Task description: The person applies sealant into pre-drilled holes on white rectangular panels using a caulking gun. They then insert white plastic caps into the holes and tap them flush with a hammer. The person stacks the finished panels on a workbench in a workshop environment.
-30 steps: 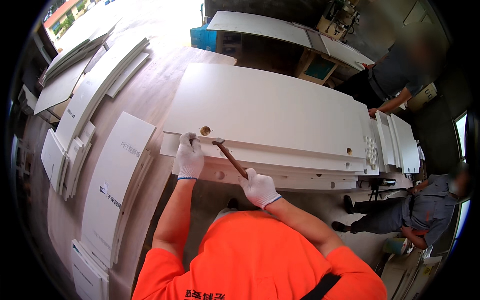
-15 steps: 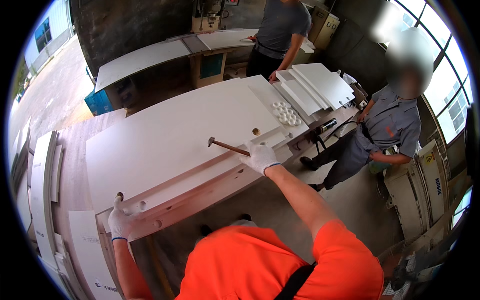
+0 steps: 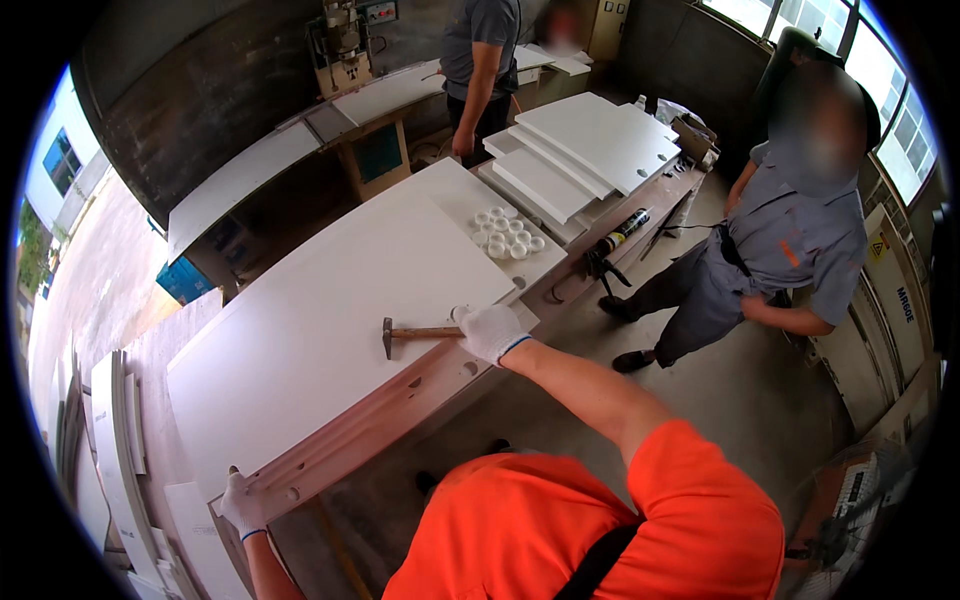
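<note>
A broad white panel (image 3: 330, 310) lies flat in front of me. My right hand (image 3: 492, 334), in a white knit glove, is closed round the wooden handle of a hammer (image 3: 425, 332). The hammer lies low over the panel's near edge, its metal head to the left; whether it touches the surface I cannot tell. At the panel's near left corner, my gloved left hand (image 3: 243, 505) grips the edge, thumb on top and fingers mostly hidden. Several round white caps (image 3: 507, 234) sit at the panel's far right end.
Stacked white boards (image 3: 590, 150) lie beyond the caps, with a caulking gun (image 3: 618, 238) beside them. One co-worker (image 3: 790, 225) stands at the right, another (image 3: 480, 60) behind the panel. Long boards (image 3: 118, 450) lean at the left. A drill press (image 3: 340, 50) stands at the back.
My view has shifted, so the caps and stacked boards sit farther left. My right hand has moved nearer the panel's surface with the hammer. My left hand stays at the corner.
</note>
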`<state>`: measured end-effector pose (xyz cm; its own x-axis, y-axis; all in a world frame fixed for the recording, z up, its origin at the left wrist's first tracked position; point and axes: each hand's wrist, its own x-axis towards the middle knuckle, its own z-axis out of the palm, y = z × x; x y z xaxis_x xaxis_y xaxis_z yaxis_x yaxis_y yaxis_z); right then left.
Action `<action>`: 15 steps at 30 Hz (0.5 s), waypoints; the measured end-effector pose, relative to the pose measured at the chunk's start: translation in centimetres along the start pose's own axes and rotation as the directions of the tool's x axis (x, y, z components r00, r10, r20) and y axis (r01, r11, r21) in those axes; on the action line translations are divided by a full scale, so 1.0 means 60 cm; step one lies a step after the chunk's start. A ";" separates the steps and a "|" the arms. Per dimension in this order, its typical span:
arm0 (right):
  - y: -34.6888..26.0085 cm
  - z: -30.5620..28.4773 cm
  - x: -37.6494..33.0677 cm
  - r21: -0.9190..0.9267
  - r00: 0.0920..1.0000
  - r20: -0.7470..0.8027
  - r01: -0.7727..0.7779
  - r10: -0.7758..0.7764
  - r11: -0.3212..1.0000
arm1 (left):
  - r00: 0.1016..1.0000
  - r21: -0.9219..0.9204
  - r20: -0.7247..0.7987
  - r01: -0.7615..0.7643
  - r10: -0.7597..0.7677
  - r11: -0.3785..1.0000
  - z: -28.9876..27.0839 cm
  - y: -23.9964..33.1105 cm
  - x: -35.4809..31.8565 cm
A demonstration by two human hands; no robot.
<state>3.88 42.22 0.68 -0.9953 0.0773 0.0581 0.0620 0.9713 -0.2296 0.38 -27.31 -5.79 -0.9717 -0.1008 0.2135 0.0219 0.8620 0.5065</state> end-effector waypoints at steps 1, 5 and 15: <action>-0.002 0.001 0.002 0.088 1.000 -0.002 0.019 -0.019 0.996 | 0.977 -0.143 -0.058 0.194 -0.204 0.971 0.006 -0.024 -0.015; 0.057 0.007 -0.058 0.421 0.984 -0.125 -0.064 0.128 0.905 | 0.994 0.370 -0.081 0.092 -0.067 0.925 0.017 0.131 -0.035; 0.302 0.100 -0.309 0.364 0.625 0.056 -0.739 0.779 0.567 | 0.750 -0.373 0.585 -0.088 0.308 0.924 0.265 0.638 -0.206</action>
<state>23.02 57.07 -10.38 -0.5780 0.7920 -0.1964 0.7435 0.4119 -0.5269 9.47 14.81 -2.29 -0.8596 0.4808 -0.1731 0.1934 0.6196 0.7607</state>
